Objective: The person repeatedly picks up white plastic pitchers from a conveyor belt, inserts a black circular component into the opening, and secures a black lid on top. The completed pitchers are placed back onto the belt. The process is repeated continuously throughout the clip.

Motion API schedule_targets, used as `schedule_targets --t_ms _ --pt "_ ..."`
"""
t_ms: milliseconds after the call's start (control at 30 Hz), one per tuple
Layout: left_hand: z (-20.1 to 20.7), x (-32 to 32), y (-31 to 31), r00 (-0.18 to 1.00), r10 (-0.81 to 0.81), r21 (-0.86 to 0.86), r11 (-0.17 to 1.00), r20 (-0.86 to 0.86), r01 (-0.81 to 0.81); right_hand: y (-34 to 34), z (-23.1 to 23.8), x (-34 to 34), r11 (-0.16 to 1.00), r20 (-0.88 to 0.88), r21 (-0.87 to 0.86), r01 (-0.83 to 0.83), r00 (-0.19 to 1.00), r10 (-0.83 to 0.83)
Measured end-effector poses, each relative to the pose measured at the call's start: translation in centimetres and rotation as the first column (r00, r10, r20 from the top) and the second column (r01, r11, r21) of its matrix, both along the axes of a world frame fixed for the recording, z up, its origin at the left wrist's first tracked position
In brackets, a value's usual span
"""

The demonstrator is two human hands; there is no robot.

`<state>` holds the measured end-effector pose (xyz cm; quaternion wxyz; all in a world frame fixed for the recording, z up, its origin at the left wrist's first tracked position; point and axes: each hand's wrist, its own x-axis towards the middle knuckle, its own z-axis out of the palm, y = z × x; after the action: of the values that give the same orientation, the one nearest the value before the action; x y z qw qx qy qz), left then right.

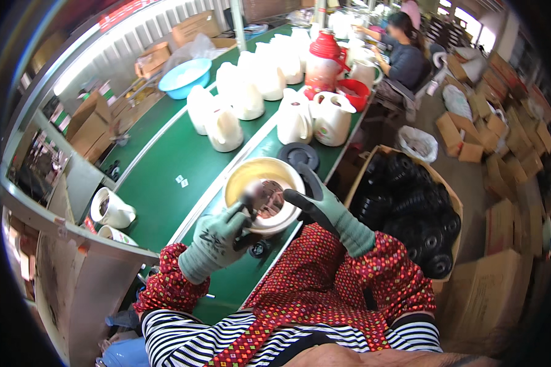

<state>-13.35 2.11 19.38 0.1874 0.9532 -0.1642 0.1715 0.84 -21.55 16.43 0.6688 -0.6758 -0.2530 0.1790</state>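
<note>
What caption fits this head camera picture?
Two grey-gloved hands, left and right, hold a cream plastic jug body above the green table.

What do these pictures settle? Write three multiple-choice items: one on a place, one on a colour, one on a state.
1. Where is the cardboard box of black round parts?
A. On the green belt
B. At the person's right side
C. On the person's lap

2. What colour is the basin far up on the left?
A. Red
B. Blue
C. Yellow

3. How is the cream vessel?
A. Held between the left hand and the right hand, open end up
B. Lying untouched
C. Shut with a lid

Key: 1 B, the box stands right of the right forearm; 2 B, it is plainly light blue; 3 A, both gloves touch it and its shiny inside shows.
</note>
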Motion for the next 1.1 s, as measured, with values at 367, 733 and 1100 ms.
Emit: schedule_targets --t_ms 367,733,1100 --pt "-10.0 4.1 -1.2 0.945 -0.049 -0.884 0.372 -0.323 -0.283 -14.5 -7.1 -3.6 0.957 -0.414 0.216 0.195 0.906 -0.091" --pt "-17.5 1.4 -2.6 0.756 -0.573 -0.922 -0.001 -0.316 -0.386 -6.0 -6.9 0.8 0.965 -0.381 0.161 -0.209 0.889 0.256" --pt "-18.0 0.6 1.1 0.840 -0.430 -0.844 -0.264 -0.330 -0.467 6.1 -13.7 17.5 0.417 0.580 -0.776 0.473 0.795 0.177"
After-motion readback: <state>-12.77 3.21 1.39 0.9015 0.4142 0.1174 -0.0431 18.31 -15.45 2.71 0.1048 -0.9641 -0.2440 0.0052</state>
